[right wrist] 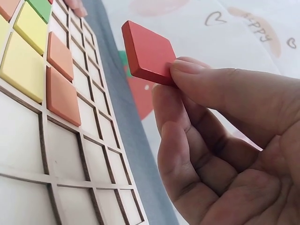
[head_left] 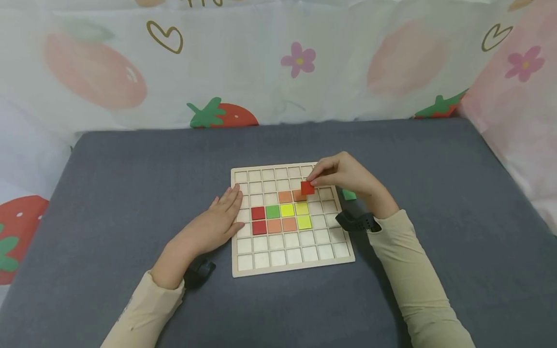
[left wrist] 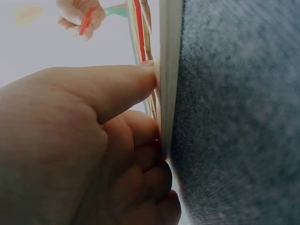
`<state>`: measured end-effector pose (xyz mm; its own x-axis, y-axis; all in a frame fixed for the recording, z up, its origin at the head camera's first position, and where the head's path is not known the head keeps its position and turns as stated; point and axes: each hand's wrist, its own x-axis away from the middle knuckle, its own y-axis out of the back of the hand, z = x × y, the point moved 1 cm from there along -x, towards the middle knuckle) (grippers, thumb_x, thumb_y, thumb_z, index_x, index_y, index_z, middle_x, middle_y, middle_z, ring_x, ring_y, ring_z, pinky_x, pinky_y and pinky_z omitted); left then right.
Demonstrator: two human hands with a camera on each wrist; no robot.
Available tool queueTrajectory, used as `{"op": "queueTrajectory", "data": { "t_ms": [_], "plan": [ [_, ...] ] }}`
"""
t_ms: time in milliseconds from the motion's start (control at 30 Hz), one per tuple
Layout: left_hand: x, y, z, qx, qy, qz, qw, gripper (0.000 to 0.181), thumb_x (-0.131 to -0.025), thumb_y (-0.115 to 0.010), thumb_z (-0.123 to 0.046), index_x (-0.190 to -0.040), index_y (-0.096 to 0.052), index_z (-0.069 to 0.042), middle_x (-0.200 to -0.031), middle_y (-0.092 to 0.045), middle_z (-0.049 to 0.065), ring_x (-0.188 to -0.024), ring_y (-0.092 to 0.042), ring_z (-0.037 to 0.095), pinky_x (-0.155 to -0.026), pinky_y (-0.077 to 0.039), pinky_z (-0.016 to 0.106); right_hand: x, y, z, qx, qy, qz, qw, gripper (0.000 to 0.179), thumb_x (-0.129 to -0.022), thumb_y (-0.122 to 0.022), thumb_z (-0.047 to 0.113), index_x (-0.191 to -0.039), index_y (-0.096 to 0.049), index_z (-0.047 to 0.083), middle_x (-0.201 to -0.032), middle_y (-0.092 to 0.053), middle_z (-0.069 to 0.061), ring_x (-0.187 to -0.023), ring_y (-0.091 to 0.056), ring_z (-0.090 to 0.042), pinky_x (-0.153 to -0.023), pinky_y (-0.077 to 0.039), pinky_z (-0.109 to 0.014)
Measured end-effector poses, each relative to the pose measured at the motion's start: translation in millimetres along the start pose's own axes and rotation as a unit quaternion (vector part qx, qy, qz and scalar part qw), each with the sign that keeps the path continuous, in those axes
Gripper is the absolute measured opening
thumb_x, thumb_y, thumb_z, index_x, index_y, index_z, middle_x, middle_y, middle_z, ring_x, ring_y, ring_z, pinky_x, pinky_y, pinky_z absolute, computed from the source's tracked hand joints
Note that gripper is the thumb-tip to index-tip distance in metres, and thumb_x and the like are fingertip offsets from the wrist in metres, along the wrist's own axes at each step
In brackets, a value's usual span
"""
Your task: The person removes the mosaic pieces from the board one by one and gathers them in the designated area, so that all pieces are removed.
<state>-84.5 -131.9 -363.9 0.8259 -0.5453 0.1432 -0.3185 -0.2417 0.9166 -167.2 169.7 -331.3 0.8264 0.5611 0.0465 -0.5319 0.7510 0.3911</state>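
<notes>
Left hand (head_left: 215,224), lower left of centre, fingers flat on board (head_left: 293,266) | board, lower centre: ten tiles (head_left: 287,210) seated, many cells bare | green piece (head_left: 348,195), right of centre, unplaced | red tile (head_left: 307,188), near centre, unseated, pinched by right hand (head_left: 345,175)

On the grey desk (head_left: 435,159), the left hand (head_left: 219,215) rests on the left edge of a wooden grid board (head_left: 277,256) bearing coloured tiles (head_left: 287,210), while the right hand (head_left: 344,171) pinches a red square tile (head_left: 307,188).
</notes>
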Motion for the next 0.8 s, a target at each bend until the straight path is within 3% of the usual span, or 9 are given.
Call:
{"op": "queueTrajectory", "data": {
  "t_ms": [800],
  "plan": [
    [-2.5,-1.3,2.2,0.002,0.0,0.01,0.9999,0.066,-0.097,-0.052,-0.023,-0.145,-0.02,0.011,-0.154,-0.01,0.023,-0.142,-0.008,0.035,-0.112,-0.015,0.051,6.5,14.0,-4.2,-0.008,-0.008,-0.002,0.9999,0.01,-0.084,-0.068,-0.002,-0.092,-0.072,-0.007,-0.092,-0.067,-0.012,-0.084,-0.06,-0.021,-0.075,-0.051,-0.032]
  ]
}}
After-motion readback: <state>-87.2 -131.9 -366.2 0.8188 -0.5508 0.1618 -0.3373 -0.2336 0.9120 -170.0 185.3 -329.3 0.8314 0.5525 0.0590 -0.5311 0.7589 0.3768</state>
